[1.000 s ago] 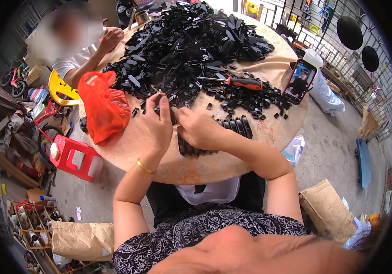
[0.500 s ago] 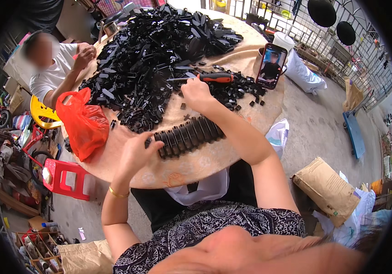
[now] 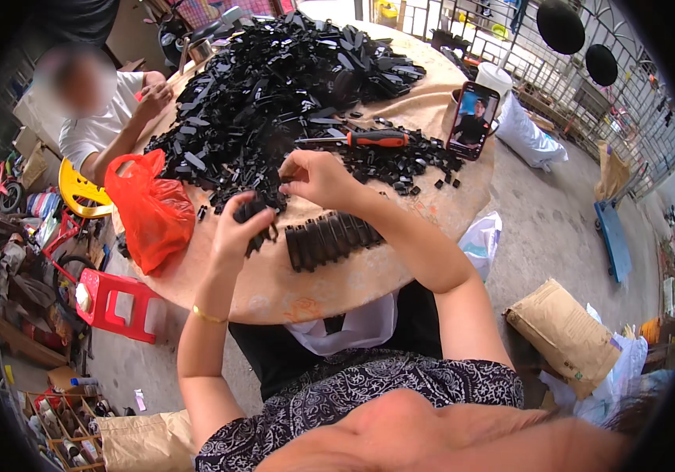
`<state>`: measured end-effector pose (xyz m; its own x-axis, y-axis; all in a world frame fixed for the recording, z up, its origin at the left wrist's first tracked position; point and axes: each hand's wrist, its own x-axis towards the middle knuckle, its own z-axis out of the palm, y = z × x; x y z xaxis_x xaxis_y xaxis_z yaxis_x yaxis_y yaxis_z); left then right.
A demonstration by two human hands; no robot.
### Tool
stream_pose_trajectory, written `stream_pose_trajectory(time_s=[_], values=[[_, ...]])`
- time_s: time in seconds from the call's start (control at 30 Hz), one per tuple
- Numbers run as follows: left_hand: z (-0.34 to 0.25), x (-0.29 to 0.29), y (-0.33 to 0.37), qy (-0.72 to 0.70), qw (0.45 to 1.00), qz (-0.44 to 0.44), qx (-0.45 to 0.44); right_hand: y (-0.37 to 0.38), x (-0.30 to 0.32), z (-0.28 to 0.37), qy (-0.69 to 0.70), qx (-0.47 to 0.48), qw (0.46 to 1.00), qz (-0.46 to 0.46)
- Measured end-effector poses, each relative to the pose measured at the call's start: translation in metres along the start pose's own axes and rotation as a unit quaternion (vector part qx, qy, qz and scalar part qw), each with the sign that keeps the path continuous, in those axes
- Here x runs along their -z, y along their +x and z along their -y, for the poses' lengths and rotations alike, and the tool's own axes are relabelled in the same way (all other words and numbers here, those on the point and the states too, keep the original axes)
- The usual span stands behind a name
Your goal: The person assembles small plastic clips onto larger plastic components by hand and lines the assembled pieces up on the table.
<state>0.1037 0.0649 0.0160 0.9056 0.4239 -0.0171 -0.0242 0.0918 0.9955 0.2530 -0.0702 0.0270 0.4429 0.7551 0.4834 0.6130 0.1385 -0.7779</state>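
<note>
My left hand (image 3: 235,230) is closed round a black plastic piece (image 3: 255,215), lifted off the table at the near edge of the heap. Close beside it my right hand (image 3: 320,181) has its fingers pinched together; whatever may be between the fingertips is too small to make out. Below my right hand lies a row of matching black plastic pieces (image 3: 325,242), set side by side. A large heap of loose black parts (image 3: 274,86) covers the middle and far side of the table. Behind my right hand rests an orange-and-black screwdriver (image 3: 378,138) on smaller black parts (image 3: 404,167).
A red plastic bag (image 3: 152,220) sits at the table's left. A phone (image 3: 473,122) stands propped at the right, by a white cup (image 3: 495,79). Across at the left, another person (image 3: 97,126) sits at the table. A red stool (image 3: 117,305) stands on the floor.
My left hand has taken up a black piece from the row's left end and moved up toward the heap. My right hand has come left and nearer, away from the screwdriver.
</note>
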Motion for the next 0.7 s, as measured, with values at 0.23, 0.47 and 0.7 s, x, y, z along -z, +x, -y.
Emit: stream_pose_trajectory(time_s=[0.23, 0.47, 0.7], values=[[-0.007, -0.011, 0.030, -0.179, 0.979, 0.089, 0.038, -0.003, -0.001, 0.013, -0.041, 0.132, 0.988, -0.073], [0.000, -0.012, 0.023, -0.178, 0.984, 0.017, 0.018, -0.009, -0.005, 0.022, -0.124, 0.151, 0.978, -0.067], [0.005, -0.021, 0.025, -0.160, 0.987, -0.022, -0.028, -0.018, -0.005, 0.029, -0.264, 0.207, 0.942, -0.026]])
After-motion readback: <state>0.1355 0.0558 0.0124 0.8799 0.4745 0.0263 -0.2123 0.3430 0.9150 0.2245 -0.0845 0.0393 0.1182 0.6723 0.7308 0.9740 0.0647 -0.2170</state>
